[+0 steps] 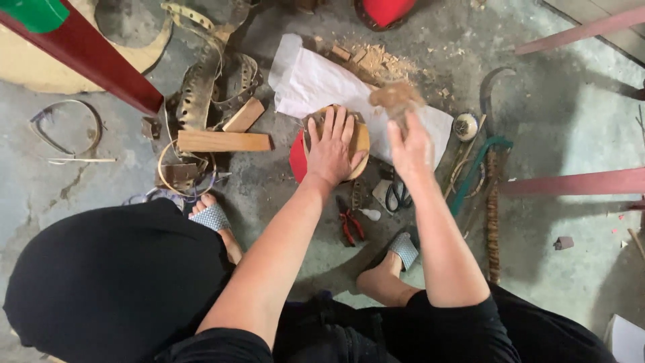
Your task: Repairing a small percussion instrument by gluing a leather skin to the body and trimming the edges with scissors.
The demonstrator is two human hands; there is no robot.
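My left hand (331,148) lies flat, fingers spread, on a round wooden disc (361,142) that rests on the concrete floor over a red piece (297,160). My right hand (410,144) is raised just to the right of the disc and grips a brown, blurred wooden-headed tool (396,99), its head above the disc's far right edge. A white sheet (316,81) lies under and behind the disc.
Wood blocks (224,140) and perforated metal strips (198,87) lie to the left. Red pliers (350,224) and scissors (398,195) sit near my sandalled feet (212,218). A curved sickle (490,91), a rasp (493,222) and red bars (571,183) are on the right. Sawdust (379,62) lies behind.
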